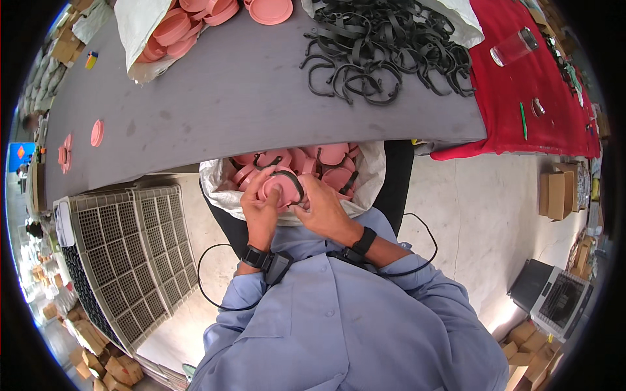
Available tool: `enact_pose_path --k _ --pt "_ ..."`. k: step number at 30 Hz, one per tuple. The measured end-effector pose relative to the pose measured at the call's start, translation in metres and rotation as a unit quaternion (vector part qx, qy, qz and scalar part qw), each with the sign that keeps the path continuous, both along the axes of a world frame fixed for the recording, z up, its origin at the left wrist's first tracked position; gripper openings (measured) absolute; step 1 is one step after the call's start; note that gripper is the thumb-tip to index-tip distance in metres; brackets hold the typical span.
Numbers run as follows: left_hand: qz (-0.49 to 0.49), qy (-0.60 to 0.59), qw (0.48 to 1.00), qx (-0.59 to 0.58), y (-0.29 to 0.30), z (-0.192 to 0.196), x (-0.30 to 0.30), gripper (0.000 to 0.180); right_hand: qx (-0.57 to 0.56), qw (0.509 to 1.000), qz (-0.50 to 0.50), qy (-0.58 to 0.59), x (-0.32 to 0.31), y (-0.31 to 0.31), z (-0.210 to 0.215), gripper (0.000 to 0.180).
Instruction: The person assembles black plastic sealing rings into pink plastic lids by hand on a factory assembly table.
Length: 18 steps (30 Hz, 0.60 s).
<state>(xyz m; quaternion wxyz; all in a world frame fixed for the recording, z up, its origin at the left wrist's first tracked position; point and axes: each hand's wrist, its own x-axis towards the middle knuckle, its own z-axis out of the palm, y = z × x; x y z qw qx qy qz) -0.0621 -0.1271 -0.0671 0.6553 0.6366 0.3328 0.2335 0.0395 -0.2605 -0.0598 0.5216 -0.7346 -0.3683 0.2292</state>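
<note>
Between my two hands is a round pink lid (270, 190) with a curved black handle (291, 177) arched over it. My left hand (258, 210) is closed on the lid's left side, its thumb lying on the pink face. The fingers of my right hand (323, 210) are closed at the right side, by the handle's lower end. Right under them, a white woven sack (371, 186) sits open on my lap. Inside it lie several pink lids (333, 154), some with black handles. My fingers partly cover the held lid's edge.
On the grey table (215, 98) ahead lie a heap of black handles (385, 49) and a white sack (134, 29) spilling pink lids. A red cloth (502, 91) at right carries a clear bottle (514, 47). Plastic crates (130, 247) stand at left, a boxy appliance (557, 303) at lower right.
</note>
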Motion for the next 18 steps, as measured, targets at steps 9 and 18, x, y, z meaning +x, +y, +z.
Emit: enact_pose_path --k 9,18 --pt "-0.157 -0.145 0.914 -0.346 0.023 0.005 0.001 0.063 0.050 0.981 0.069 -0.175 0.012 0.003 -0.001 0.052" --pt "-0.024 -0.046 0.978 -0.204 0.034 -0.015 0.010 0.045 -0.094 0.970 0.053 -0.218 0.093 -0.060 -0.046 0.048"
